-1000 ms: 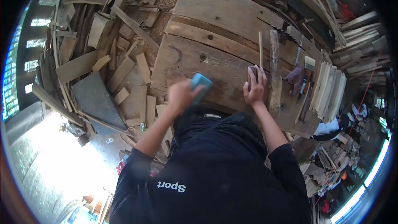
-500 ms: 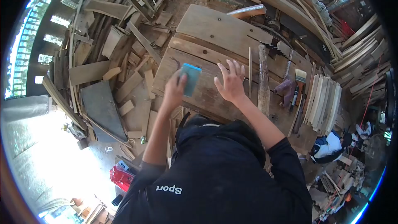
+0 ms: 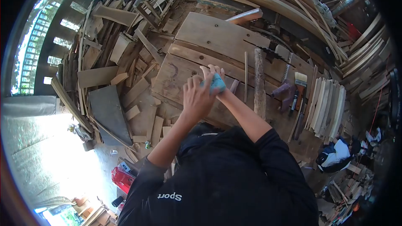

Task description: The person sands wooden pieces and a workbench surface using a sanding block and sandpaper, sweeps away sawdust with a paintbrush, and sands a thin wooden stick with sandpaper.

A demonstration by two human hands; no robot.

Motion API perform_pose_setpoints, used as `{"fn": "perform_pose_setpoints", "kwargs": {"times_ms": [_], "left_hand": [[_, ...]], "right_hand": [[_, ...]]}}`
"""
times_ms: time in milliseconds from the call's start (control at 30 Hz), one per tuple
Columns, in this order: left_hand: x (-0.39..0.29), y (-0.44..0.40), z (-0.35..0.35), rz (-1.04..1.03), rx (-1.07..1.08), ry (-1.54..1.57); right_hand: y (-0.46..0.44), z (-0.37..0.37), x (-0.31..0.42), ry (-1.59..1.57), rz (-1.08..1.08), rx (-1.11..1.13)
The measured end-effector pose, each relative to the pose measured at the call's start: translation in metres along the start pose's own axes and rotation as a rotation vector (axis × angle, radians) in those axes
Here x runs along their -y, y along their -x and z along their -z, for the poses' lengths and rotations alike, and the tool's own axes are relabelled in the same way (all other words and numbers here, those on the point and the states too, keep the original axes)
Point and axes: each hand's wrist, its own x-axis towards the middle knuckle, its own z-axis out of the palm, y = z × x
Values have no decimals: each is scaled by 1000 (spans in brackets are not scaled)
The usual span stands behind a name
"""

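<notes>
A small teal-blue flat block (image 3: 217, 83) is between my two hands, above the workbench (image 3: 180, 73). My left hand (image 3: 197, 97) is at its near left side with bent, partly spread fingers, and the block seems gripped on its thumb side. Behind the block, my right hand (image 3: 214, 70) has its fingers stretched upward. Its palm lies against the block or very close to it; the overlap hides the exact contact. Just right of the hands, a narrow purplish piece (image 3: 234, 87) lies on the bench.
On the bench's right side are a thin stick (image 3: 246, 75), a rough round branch (image 3: 259, 83), a purple tool (image 3: 284, 94), a paintbrush (image 3: 300, 81) and a saw (image 3: 278, 52). Stacked wooden slats (image 3: 325, 104) stand farther right. Wood offcuts (image 3: 132, 88) cover the left floor.
My left hand has moved right with the teal block and turned it. My right hand has shifted left and nearer, so the hands now overlap around the block.
</notes>
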Motion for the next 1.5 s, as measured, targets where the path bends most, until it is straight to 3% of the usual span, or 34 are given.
{"fn": "perform_pose_setpoints", "kwargs": {"times_ms": [133, 233, 267, 300, 333, 400, 433, 500, 567, 600, 633, 733, 800, 833, 867, 933, 1000, 1100, 1200, 1300, 1400, 1500], "left_hand": [[-10, 3, -24, -31, 6, 144], [15, -12, -35, -52, -32, 140], [31, -22, -35, 41, 1, 192], [53, -33, -38, 135, 31, 244], [59, -39, -34, 231, 61, 298], [52, -39, -13, 279, -94, 425], [43, -37, -1, 296, -160, 489], [9, -26, -9, -17, -132, 309], [-22, -16, -24, -285, -180, 209], [-20, -18, -27, -235, -200, 224], [-14, -21, -30, -187, -216, 237], [28, -32, -46, 96, -138, 131], [72, -33, -60, 282, -63, 29], [79, -33, -64, 256, -89, 17], [84, -27, -66, 229, -108, 3], [82, -21, -66, 159, -69, 24], [66, -30, -67, 63, 28, 91], [44, -43, -77, -3, 109, 205], [22, -37, -87, 41, 229, 183], [16, -19, -98, 134, 300, 157], [18, 0, -101, 158, 340, 291], [12, -8, -92, 166, 327, 431]], "right_hand": [[8, 2, -10, 95, -46, -102], [21, 44, -7, -101, -101, 158], [22, 56, -6, -179, -106, 229], [13, 71, -11, -242, 40, 460], [15, 81, -11, -470, 40, 449], [17, 97, -12, -927, 31, 402], [12, 99, -9, -1306, -190, 371], [7, 97, -1, -2040, -686, 250], [15, 98, 4, -2311, -389, 308], [20, 101, 6, -2434, -229, 347], [24, 106, 4, -2272, -207, 251], [62, 154, -24, -2064, -345, 334], [83, 172, -94, -1306, -175, 128], [95, 181, -129, -743, -284, -185], [109, 194, -156, -360, -478, -362], [148, 183, -248, 127, -679, -562], [182, 180, -292, 274, -939, -253], [187, 167, -303, 296, -962, -256], [174, 182, -294, 239, -1065, -104], [171, 172, -313, 113, -1065, -106], [170, 170, -315, 213, -1071, -192], [177, 195, -305, 256, -916, -350]]}}
